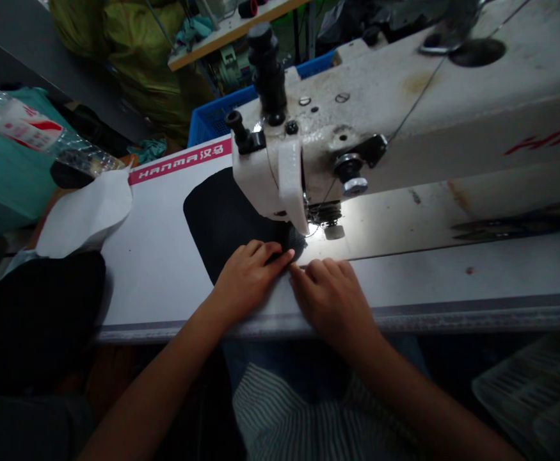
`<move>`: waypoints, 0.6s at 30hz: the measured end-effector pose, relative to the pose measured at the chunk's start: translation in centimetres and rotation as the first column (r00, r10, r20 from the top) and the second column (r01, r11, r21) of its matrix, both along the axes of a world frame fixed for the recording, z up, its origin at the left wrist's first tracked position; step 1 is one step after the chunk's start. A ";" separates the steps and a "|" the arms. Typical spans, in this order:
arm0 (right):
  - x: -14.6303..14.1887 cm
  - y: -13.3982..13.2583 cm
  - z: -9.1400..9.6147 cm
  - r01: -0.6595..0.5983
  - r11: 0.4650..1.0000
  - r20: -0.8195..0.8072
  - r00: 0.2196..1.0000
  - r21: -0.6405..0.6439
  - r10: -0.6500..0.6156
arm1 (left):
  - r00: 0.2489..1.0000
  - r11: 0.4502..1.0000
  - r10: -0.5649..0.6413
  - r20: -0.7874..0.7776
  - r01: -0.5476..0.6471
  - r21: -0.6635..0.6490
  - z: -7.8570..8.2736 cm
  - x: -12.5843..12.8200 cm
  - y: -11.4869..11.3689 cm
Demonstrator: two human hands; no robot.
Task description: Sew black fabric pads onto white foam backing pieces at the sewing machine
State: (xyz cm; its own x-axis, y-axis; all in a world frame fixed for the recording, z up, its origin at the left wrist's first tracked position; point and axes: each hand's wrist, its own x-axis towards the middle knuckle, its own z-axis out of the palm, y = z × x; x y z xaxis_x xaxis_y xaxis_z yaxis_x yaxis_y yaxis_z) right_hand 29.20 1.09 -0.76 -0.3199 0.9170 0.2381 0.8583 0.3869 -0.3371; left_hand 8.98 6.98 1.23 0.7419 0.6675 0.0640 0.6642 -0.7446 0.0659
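Across the middle, a white counter (152, 256) with a grey near edge. On its right half, a white sewing machine (418, 121), blocking the view of much of the far side. Beyond, at far left, yellow sacks (136, 57); at left, a teal bag (1, 186). At near left, beside the counter, a black bundle (40, 320), too dark to make out. At the far side, a wooden ledge (260, 25), and below it a blue crate (210, 118), partly hidden by the machine. At near right, a pale basket (539, 390), dim and blurred.

On the counter, left of the needle area, a piece of black cloth (222, 214), lying flat, with its right corner by the needle area. At far left, a clear bottle (25, 125), tilted, and nearer, a white sheet (88, 214) overlapping the counter's left end. Over the cloth's near edge, the left hand (248, 278), resting with bent fingers, covering part of it. Just to the right, the right hand (335, 298), with curled fingers near the left thumb; whether pinching cloth, impossible to tell. Farther right, a dark pointed tool (505, 227). Hiding the needle, a white guard (292, 186).
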 end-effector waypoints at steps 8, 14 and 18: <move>0.6 1.2 0.0 0.098 0.994 0.121 0.988 -0.040 -0.092 | 1.000 0.999 -0.012 0.015 0.013 -0.040 0.6 -0.4 0.1; 0.7 2.9 0.9 0.119 0.992 0.162 0.981 -0.049 -0.110 | 0.999 0.998 0.040 0.023 -0.039 -0.051 0.7 0.8 0.8; 1.1 4.0 0.8 0.152 0.988 0.153 0.977 -0.035 -0.145 | 0.986 0.985 0.167 0.010 -0.166 -0.046 0.6 3.4 0.5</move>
